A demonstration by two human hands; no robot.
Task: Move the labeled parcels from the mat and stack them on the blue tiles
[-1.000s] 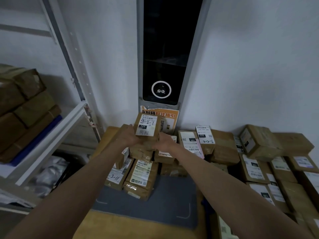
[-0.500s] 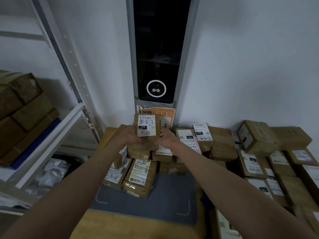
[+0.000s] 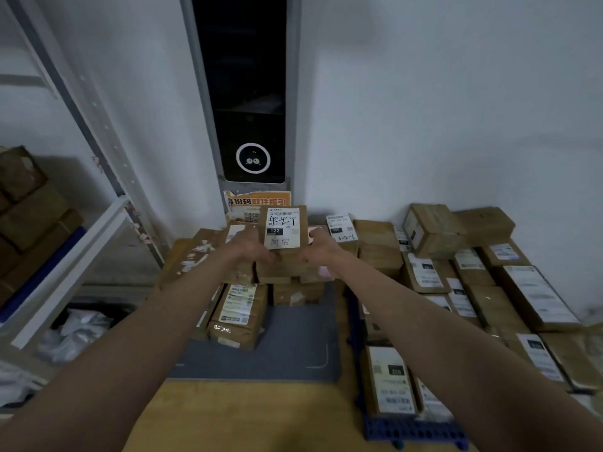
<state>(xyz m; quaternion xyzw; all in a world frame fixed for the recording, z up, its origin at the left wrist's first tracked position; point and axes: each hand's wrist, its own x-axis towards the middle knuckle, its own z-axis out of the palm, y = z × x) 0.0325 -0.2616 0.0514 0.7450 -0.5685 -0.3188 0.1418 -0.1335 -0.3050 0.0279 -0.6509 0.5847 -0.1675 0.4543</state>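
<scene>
Dozens of brown parcels (image 3: 489,288) fill the right side of the view, packed in rows against the white wall (image 3: 424,109), most lying flat with white labels facing up. They rest on blue tiles (image 3: 414,432), whose perforated edge shows at the lower right, below a parcel with a label reading 220 upside down (image 3: 390,380). On the left stands a white metal shelf (image 3: 65,256) that carries more brown packages (image 3: 29,203), with crumpled silver bags (image 3: 75,331) on the floor beneath it. A tall dark panel (image 3: 248,93) with a glowing round ring runs up the wall in the middle, and an orange notice (image 3: 257,201) is stuck below it.

A grey mat (image 3: 293,347) lies on the yellowish bench (image 3: 248,415) in the centre. A smaller heap of parcels (image 3: 241,314) sits on its far part, several leaning or lying with their long sides pointing away from the viewer.

Both bare arms reach forward to the held parcel (image 3: 283,228), raised above that heap. It stands on end, long axis nearly vertical, with its label facing the camera; the label carries handwriting and a black 122 box. The left hand (image 3: 249,247) grips its left edge, fingers curled around the side. The right hand (image 3: 318,247) holds the right edge in the same way, thumb on the front. More stacked packets sit just beneath the two hands.
</scene>
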